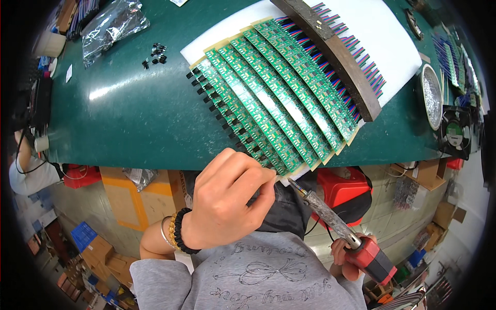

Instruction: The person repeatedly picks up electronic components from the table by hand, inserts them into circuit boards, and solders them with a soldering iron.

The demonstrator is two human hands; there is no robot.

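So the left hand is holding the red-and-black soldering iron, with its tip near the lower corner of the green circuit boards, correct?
Not quite: the head view shows the right hand holding the red-and-black soldering iron. Its tip is indeed near the green circuit boards' lower corner.

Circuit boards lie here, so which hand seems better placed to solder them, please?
Likely the right hand: it holds the soldering iron, tip near the boards; the left hand holds no iron.

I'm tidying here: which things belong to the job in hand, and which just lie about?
In use: soldering iron in the right hand; circuit boards by the left hand; dark bar; white pad.

Apparently lying about: plastic bag; fan; cardboard box.
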